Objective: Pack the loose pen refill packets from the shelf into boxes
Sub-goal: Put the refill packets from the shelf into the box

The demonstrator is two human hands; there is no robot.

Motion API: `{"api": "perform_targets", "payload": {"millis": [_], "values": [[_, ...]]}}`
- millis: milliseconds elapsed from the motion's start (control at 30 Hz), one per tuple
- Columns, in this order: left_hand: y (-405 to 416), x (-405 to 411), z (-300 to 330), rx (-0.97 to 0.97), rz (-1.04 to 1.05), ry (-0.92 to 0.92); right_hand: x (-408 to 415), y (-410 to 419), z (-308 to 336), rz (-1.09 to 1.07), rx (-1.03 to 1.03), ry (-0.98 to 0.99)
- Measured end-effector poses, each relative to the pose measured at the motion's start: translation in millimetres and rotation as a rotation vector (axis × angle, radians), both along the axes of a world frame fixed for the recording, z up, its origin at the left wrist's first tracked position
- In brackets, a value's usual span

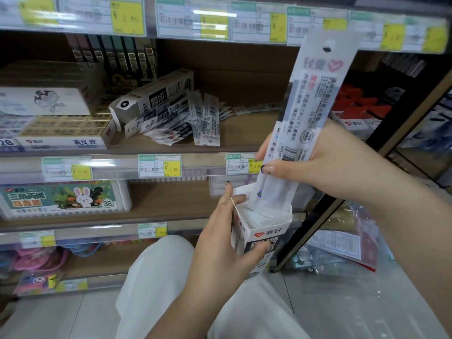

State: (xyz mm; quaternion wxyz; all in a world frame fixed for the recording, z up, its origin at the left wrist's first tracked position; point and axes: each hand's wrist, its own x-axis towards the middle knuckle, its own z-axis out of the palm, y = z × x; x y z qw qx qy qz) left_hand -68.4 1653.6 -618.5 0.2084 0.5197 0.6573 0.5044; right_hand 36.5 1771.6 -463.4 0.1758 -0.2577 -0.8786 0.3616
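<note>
Far left of the frame we see the shelf [146,149] w/ stacked boxes, price tags along its front edge. Mid-left, on that shelf, a box [156,94] lies tipped on its side, open end toward us, w/ loose packets [195,121] fanned out beside and partly under it; a few more lie further back toward centre.

Lower centre, our left hand [220,243] grips the open box [261,233], upright, thumb across its printed front, fingers round the back and left side, index tip up by the top flap. White packets already sit inside.

Centre-right, our right hand [310,162] pinches a bunch of packets [308,106] approx at their lower third, thumb on the front, fingers curled behind. The bunch stands nearly upright, tilted a bit right, hang-hole end up at the upper right of the frame, bottom ends inside the open box's mouth.

Lower right, plastic bags [342,243] lie on the floor beside the shelf frame. White trousers fill the bottom centre.
</note>
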Motion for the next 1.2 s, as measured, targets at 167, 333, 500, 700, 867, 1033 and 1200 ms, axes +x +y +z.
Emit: {"api": "perform_targets", "payload": {"millis": [167, 333, 500, 700, 867, 1033, 1200], "values": [[0.6, 0.1, 0.8, 0.006, -0.002, 0.000, 0.6, 1.6, 0.5, 0.005, -0.003, -0.002], [-0.5, 0.3, 1.7, 0.011, -0.015, 0.002, 0.6, 3.5, 2.0, 0.028, -0.001, -0.012], [-0.5, 0.3, 1.8, 0.019, -0.022, -0.006, 2.1, 7.0, 2.9, 0.021, -0.020, -0.004], [-1.0, 1.0, 4.0, 0.026, -0.023, -0.016, 2.8, 8.4, 2.3, 0.015, -0.021, -0.005], [-0.9, 1.1, 6.2, 0.018, -0.017, -0.008, 1.9, 3.7, 2.4, 0.031, -0.035, -0.009], [-1.1, 0.1, 4.5, 0.018, -0.005, -0.001, 1.0, -2.6, 2.0, 0.033, -0.037, -0.016], [-0.4, -0.1, 3.5, 0.014, -0.004, 0.030, 0.7, -6.0, 0.3, 0.020, -0.007, -0.006]]}}
